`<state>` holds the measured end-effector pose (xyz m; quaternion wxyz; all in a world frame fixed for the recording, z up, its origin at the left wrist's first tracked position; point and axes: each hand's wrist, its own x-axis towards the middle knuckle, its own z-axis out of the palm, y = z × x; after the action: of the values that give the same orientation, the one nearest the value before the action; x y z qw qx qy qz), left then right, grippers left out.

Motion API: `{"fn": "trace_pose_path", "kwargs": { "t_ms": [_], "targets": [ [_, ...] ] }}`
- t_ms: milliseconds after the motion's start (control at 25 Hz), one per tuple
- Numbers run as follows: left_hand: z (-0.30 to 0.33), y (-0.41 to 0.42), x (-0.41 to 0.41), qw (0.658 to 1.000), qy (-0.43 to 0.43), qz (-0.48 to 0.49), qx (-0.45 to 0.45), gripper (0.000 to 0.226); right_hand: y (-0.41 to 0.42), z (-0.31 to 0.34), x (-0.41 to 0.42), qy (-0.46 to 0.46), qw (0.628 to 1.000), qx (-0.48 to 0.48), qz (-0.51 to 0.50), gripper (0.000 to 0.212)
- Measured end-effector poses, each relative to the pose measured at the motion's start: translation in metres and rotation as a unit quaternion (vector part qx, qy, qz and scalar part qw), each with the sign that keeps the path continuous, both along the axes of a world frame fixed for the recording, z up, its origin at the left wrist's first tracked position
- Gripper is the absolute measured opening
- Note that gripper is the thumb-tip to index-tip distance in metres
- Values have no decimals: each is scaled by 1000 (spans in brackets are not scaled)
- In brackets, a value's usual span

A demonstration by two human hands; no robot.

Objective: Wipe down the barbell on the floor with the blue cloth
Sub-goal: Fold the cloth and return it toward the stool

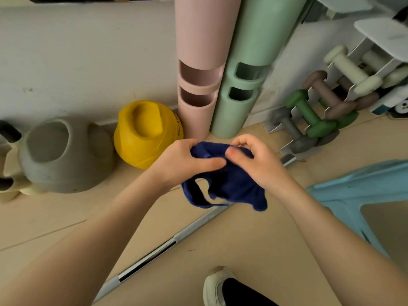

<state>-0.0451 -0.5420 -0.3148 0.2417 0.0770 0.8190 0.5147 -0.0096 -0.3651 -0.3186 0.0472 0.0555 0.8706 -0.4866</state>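
Left hand (187, 161): held the cloth's left side, fingers curled round it, thumb lying across the top toward the right hand.
Right hand (257, 161): pinched the cloth's right upper edge, thumb pressed on the fabric, fingers curled behind it.
Cloth (229, 184): dark blue, bunched between both hands, held above the floor; a loose loop and a corner hung down below the hands, over the bar.
Barbell (154, 253): lay on the floor (242, 250), running diagonally from lower left up toward the dumbbell rack; its middle stretch was hidden behind the cloth and hands.
Shoe (215, 286): pale, on the floor just right of the bar's near end.
Kettlebells: a yellow one (146, 133) and a grey one (64, 155) stood against the wall, left of the hands.
Rolls: a pink one (199, 69) and a green one (245, 69) leaned upright at the wall, touching each other.
Rack (331, 100): white, holding dumbbells in cream, brown, green and grey.
Stool (357, 195): light blue, at the right, near the right forearm.
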Motion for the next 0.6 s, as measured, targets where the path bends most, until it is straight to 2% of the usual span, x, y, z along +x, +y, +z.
{"fn": "trace_pose_path", "kwargs": {
  "t_ms": [80, 120, 200, 240, 280, 320, 360, 400, 440, 480, 600],
  "targets": [
    [-6, -7, -7, 991, 64, -47, -109, 27, 7, 6, -5, -13, 990, 104, 99, 24],
    [-8, -9, -9, 986, 83, -52, -134, 16, 9, 7, -7, 6, 981, 155, 116, 21],
    [-12, -8, -13, 988, 77, -42, -130, 4, 14, 8, -10, 41, 972, 211, 99, 5],
    [-16, -6, -16, 989, 77, -33, -119, 7, 17, 7, -11, 44, 971, 220, 87, 7],
    [-20, -4, -19, 989, 92, -33, -111, 13, 19, 6, -11, 20, 976, 200, 79, 11],
    [-24, 0, -22, 986, 109, -51, -111, 17, 21, 3, -10, -19, 989, 135, 57, 15],
    [-26, 4, -25, 981, 133, -81, -114, 20, 22, 1, -10, -57, 998, 24, 12, 19],
    [-25, 10, -28, 975, 156, -109, -112, 20, 24, -4, -10, -79, 991, -93, -57, 20],
    [-23, 17, -32, 970, 182, -129, -98, 20, 25, -10, -13, -85, 970, -180, -136, 20],
    [-21, 24, -34, 966, 206, -132, -79, 23, 27, -16, -17, -82, 948, -227, -205, 17],
    [-21, 55, -44, 956, 276, -100, -21, 37, 34, -19, -29, -73, 894, -286, -336, 18]
  ]
}}
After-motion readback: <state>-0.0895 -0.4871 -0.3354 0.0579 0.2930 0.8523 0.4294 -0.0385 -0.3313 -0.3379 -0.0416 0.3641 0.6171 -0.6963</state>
